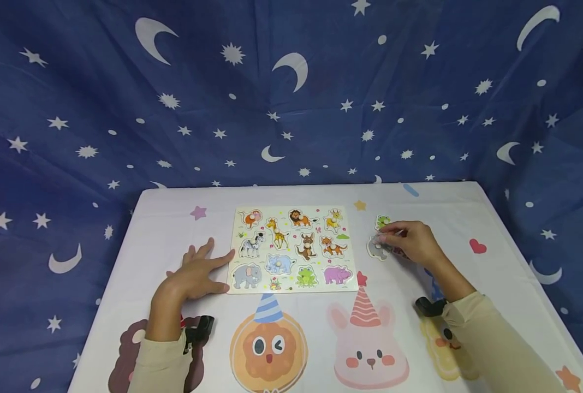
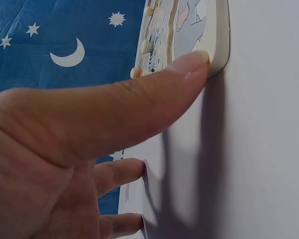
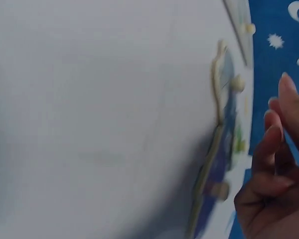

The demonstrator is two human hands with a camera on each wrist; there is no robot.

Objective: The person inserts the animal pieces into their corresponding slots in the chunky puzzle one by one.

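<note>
A wooden animal puzzle board (image 1: 293,286) lies on the table, several of its animals bearing small knobs. My left hand (image 1: 196,273) is spread at its left side; the thumb (image 2: 139,109) touches the near left corner and the index finger reaches the left edge. To the right of the board my right hand (image 1: 414,243) hovers over a grey elephant piece (image 1: 377,250). In the right wrist view, its bent fingers stand apart from the elephant's knob (image 3: 237,83), with nothing between them. A purple piece (image 3: 207,209) lies beside the elephant, mostly hidden under the hand in the head view.
A green frog piece (image 1: 382,221) lies just beyond the elephant. The white tablecloth (image 1: 291,349) carries printed cartoon figures. Behind the table hangs a dark blue curtain (image 1: 291,109) with moons and stars.
</note>
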